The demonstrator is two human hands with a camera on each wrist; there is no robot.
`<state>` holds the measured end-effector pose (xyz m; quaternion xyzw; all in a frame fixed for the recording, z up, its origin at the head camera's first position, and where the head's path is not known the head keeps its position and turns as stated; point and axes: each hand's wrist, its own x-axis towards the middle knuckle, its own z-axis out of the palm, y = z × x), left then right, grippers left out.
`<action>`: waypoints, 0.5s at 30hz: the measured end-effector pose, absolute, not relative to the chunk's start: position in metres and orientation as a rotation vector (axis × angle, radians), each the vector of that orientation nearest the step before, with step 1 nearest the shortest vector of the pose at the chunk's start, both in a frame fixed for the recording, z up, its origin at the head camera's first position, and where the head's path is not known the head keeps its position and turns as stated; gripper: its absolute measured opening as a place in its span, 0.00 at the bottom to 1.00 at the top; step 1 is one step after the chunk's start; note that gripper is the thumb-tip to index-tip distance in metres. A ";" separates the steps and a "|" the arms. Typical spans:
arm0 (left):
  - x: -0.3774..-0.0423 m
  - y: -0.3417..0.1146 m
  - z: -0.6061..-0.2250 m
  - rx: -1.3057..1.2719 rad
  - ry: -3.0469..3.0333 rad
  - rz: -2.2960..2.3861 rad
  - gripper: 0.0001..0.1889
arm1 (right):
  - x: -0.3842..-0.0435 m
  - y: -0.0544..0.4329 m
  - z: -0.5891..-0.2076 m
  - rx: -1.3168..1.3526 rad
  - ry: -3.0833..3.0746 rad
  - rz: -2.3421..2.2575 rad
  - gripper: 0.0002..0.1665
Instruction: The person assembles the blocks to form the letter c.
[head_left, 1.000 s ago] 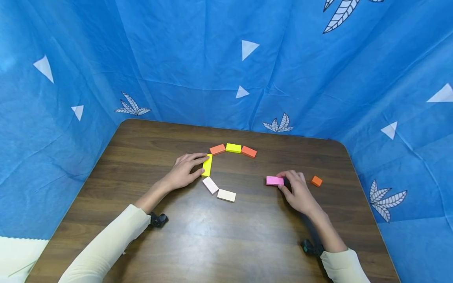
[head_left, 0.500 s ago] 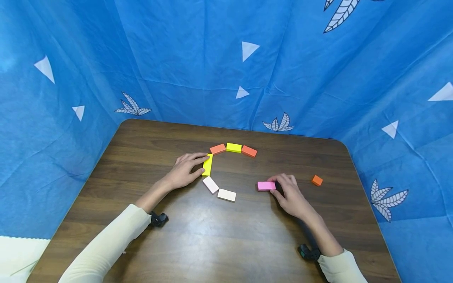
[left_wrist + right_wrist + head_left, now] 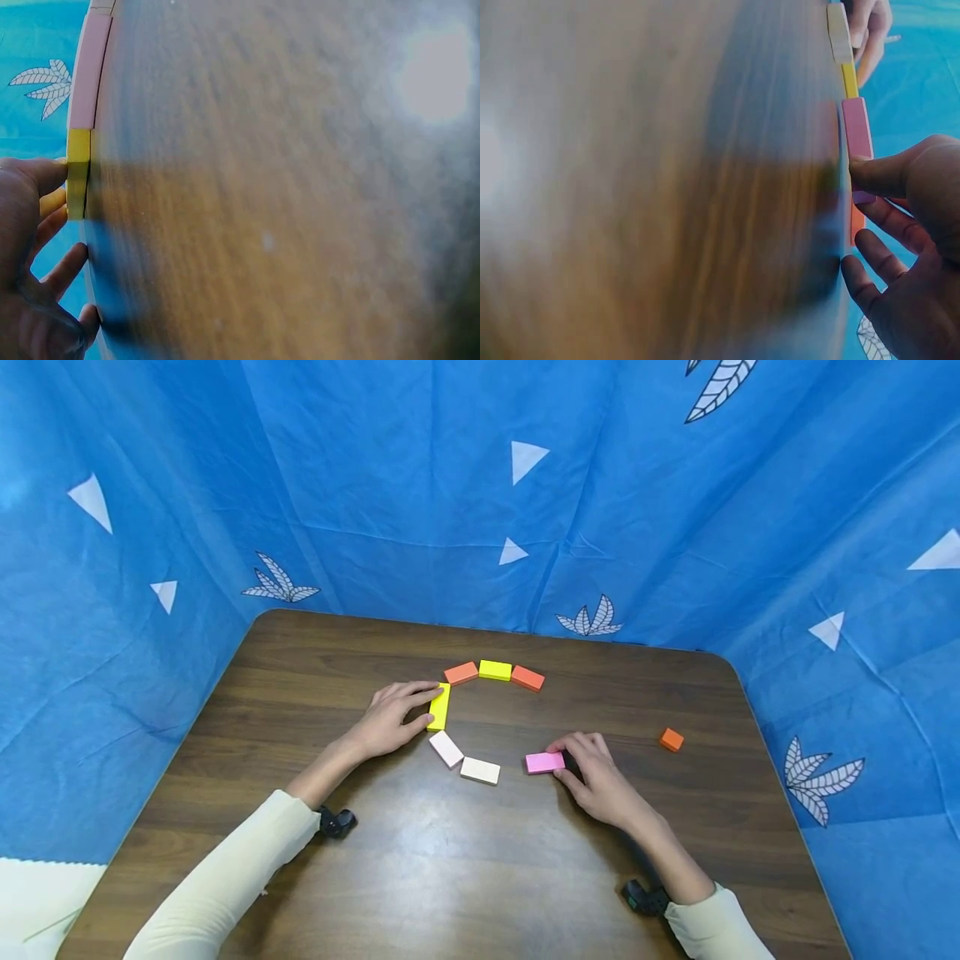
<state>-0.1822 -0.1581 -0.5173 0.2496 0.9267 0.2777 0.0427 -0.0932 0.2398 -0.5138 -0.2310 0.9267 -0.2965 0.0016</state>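
Observation:
In the head view my left hand [image 3: 386,722] lies at the yellow block [image 3: 439,707] on the left, thumb and index finger pinching it. The left wrist view has the thumb against this yellow block [image 3: 78,172], other fingers behind. My right hand [image 3: 596,781] holds the pink block [image 3: 544,763] by its right end between thumb and index finger, close over the table. A cream block [image 3: 480,771] lies just left of the pink one, a gap between them. A pale pink block [image 3: 446,749] sits between the cream block and the held yellow one.
Behind, an orange-red block [image 3: 461,673], a second yellow block [image 3: 495,670] and another orange-red block [image 3: 527,677] form a curved row. A small orange block [image 3: 672,740] lies apart at right. Blue curtain [image 3: 420,527] surrounds the wooden table [image 3: 450,877].
My right hand has carried the pink block leftward and slightly toward me, closer to the cream block. The left hand and the other blocks stay in place.

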 end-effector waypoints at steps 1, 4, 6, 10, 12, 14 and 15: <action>-0.183 -0.158 -0.517 0.760 2.835 0.848 0.29 | -0.093 0.238 -0.514 -0.733 2.906 -0.931 0.16; -0.184 -0.158 -0.517 0.756 2.832 0.839 0.29 | -0.092 0.232 -0.513 -0.746 2.895 -0.931 0.16; -0.184 -0.158 -0.518 0.752 2.828 0.834 0.29 | -0.092 0.229 -0.512 -0.745 2.885 -0.927 0.16; -0.182 -0.158 -0.516 0.763 2.827 0.840 0.29 | -0.091 0.225 -0.511 -0.754 2.858 -0.926 0.15; -0.182 -0.157 -0.516 0.768 2.828 0.846 0.29 | -0.091 0.222 -0.510 -0.760 2.847 -0.925 0.15; -0.181 -0.157 -0.516 0.772 2.831 0.850 0.29 | -0.090 0.220 -0.510 -0.769 2.839 -0.918 0.15; -0.181 -0.157 -0.515 0.774 2.833 0.850 0.29 | -0.090 0.220 -0.510 -0.771 2.837 -0.916 0.15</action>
